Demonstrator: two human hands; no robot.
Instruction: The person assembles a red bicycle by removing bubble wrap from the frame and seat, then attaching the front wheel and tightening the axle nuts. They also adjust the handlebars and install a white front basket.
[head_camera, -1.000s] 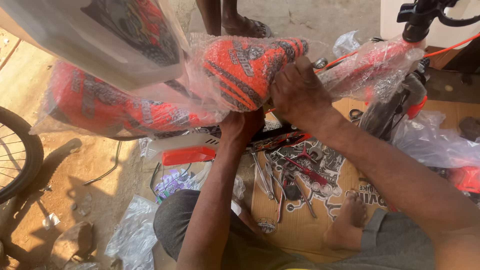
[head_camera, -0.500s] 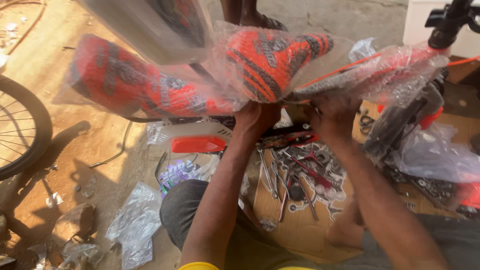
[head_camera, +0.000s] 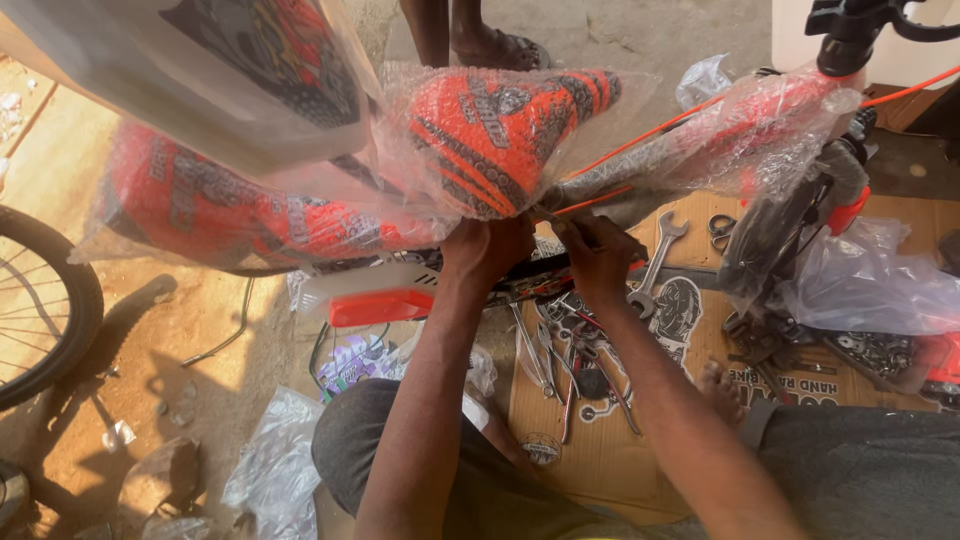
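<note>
An orange-and-black bicycle saddle (head_camera: 500, 130) wrapped in clear plastic sits at the top centre, on an orange frame (head_camera: 230, 210) also in plastic. My left hand (head_camera: 487, 250) reaches up right under the saddle, fingers closed on the fitting beneath it. My right hand (head_camera: 598, 258) is beside it to the right, closed around a slim dark tool (head_camera: 553, 214) whose tip points at the saddle's underside. What the tip touches is hidden by the plastic.
A silver spanner (head_camera: 662, 248) lies just right of my right hand. Pliers and several other tools (head_camera: 565, 365) lie on printed cardboard (head_camera: 600, 460). A bicycle wheel (head_camera: 45, 300) stands at left. Another person's feet (head_camera: 490, 40) are behind the saddle. Plastic bags (head_camera: 270, 470) litter the ground.
My right hand has come off the top of the saddle and dropped below it, next to my left hand. The view has shifted slightly.
</note>
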